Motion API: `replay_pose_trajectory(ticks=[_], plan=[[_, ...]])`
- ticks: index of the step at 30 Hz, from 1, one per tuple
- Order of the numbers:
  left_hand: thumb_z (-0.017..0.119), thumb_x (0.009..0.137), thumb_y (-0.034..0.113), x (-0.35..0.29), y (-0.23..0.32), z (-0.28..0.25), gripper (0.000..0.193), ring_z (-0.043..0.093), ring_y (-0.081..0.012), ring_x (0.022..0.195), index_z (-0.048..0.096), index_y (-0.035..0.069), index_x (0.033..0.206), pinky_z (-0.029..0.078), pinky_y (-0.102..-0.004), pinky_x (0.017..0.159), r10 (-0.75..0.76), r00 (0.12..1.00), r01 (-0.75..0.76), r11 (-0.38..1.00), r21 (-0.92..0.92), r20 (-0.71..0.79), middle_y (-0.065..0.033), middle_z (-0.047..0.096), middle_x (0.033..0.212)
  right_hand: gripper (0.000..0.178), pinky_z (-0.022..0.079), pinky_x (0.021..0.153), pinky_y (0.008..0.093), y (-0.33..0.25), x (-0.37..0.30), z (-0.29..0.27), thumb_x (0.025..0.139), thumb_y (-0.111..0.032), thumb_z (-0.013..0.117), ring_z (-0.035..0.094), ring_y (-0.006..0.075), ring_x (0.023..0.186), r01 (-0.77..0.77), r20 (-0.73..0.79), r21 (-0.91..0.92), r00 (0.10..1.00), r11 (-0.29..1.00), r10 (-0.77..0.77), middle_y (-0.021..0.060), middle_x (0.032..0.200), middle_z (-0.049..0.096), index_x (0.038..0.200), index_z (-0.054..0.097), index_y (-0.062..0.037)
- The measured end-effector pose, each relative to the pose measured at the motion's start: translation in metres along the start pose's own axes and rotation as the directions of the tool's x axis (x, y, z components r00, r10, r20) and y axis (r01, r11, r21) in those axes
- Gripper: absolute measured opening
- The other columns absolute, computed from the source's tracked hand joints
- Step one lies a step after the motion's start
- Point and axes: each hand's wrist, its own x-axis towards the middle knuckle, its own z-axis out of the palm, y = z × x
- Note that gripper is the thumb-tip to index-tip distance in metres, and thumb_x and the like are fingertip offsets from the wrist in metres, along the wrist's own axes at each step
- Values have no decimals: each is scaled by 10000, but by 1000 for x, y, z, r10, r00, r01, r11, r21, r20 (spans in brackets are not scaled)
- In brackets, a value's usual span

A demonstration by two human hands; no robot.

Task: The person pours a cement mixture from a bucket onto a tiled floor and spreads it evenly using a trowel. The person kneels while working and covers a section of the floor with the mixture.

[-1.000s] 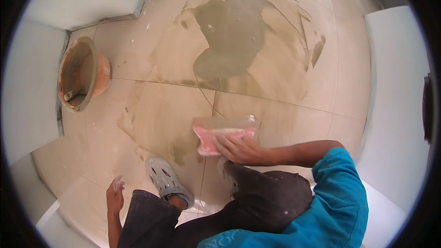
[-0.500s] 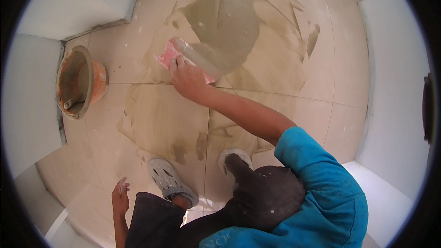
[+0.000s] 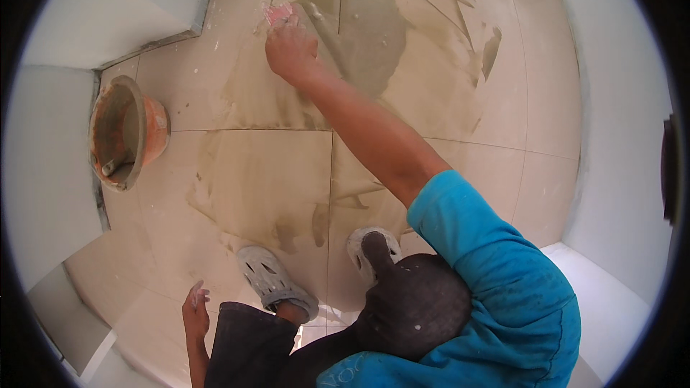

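Observation:
My right hand (image 3: pixel 291 52) is closed around a pink-handled wide scraper (image 3: pixel 279 13), with the arm stretched far forward. Its greyish blade, partly hidden by the hand, lies along the left side of a wet grey-green grout patch (image 3: pixel 377 36) on the tiled floor (image 3: pixel 543 93). Thinner smears of grout cover the tiles and joints around it and toward my feet. Low at the left, my left hand (image 3: pixel 195 309) hangs near my knee with nothing in it, its fingers loosely bent and apart, with pale residue on them.
An orange bucket (image 3: pixel 156 129) crusted with grout stands at the left by the wall, a tool handle (image 3: pixel 111 167) inside it. Pale walls (image 3: pixel 54 151) bound the floor at left, and another wall (image 3: pixel 614 108) at right. My grey clogs (image 3: pixel 273 276) stand at the near edge of the smears.
My right hand has pushed the scraper forward and slightly left, along the edge of the wet patch, which now looks narrower on its left. My left hand has barely moved.

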Motion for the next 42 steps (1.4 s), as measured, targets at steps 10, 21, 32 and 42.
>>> replay_pose_trajectory(ticks=[10, 21, 32, 42], plan=[[425, 968, 425, 9, -10, 0, 501, 597, -196, 805, 545, 26, 1247, 468, -327, 754, 28, 999, -28, 999, 23, 28, -121, 636, 931, 418, 474, 829, 422, -81, 1, 95, 845, -184, 520, 534, 366, 1104, 180, 97, 11, 979, 984, -180, 319, 1252, 503, 1133, 581, 113], [429, 986, 341, -2, -21, -3, 441, 604, -196, 825, 550, -1, 1238, 473, -319, 779, -25, 999, 25, 1000, 13, 20, -130, 646, 943, 411, 317, 990, 586, -15, 110, 66, 862, -162, 475, 487, 461, 1147, 10, -121, -325, 991, 946, -52, 299, 1208, 550, 1169, 579, 92], [404, 970, 424, -5, -5, -6, 516, 602, -214, 817, 549, 13, 1245, 467, -336, 767, -6, 1000, 6, 1000, 23, -13, -135, 647, 937, 306, 466, 861, 455, 156, 109, -77, 777, -100, 497, 585, 396, 1031, -97, -195, 100, 974, 990, 115, 252, 1067, 622, 1025, 642, 6], [433, 986, 300, 0, -21, -15, 420, 584, -201, 820, 538, -11, 1248, 468, -331, 787, -142, 990, 142, 989, 40, -10, -137, 634, 940, 520, 430, 916, 444, 309, 62, -121, 897, -496, 407, 552, 307, 1140, -674, -60, -190, 734, 714, 677, 150, 1200, 605, 1256, 571, -157]])
